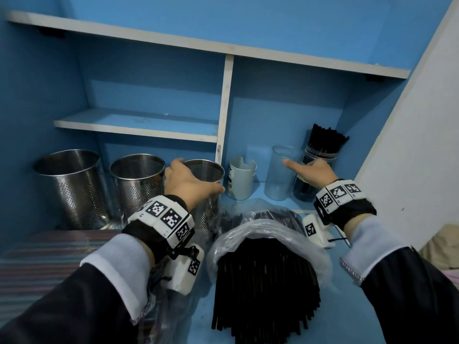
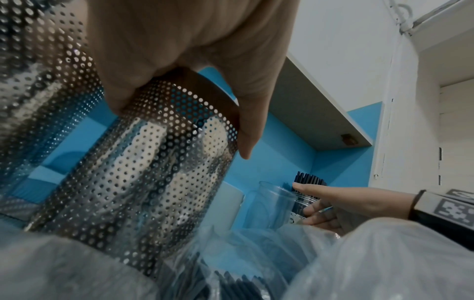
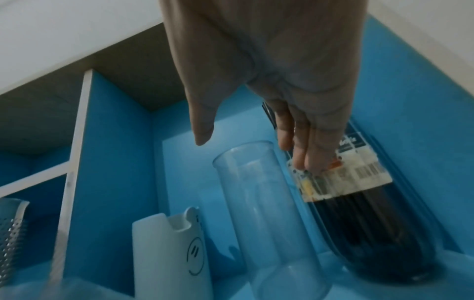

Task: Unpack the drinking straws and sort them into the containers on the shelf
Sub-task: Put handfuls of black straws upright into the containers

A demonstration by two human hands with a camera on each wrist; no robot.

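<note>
An open plastic bag of black straws (image 1: 265,276) lies on the blue shelf floor in front of me. My left hand (image 1: 196,178) grips the rim of a perforated steel container (image 1: 210,170), thumb on its outer wall (image 2: 246,125). My right hand (image 1: 308,170) reaches over a clear glass (image 1: 279,175), thumb spread above the glass rim (image 3: 243,148). Its straight fingers (image 3: 307,154) touch the label of a clear jar (image 3: 372,223) filled with black straws (image 1: 323,137). A white cup (image 1: 242,178) stands between the steel container and the glass.
Two more perforated steel containers (image 1: 72,184) (image 1: 137,177) stand to the left. A white vertical divider (image 1: 224,108) splits the shelf, with a short upper shelf (image 1: 139,125) on its left. A striped cloth (image 1: 37,264) lies near left; a white wall (image 1: 409,145) closes the right.
</note>
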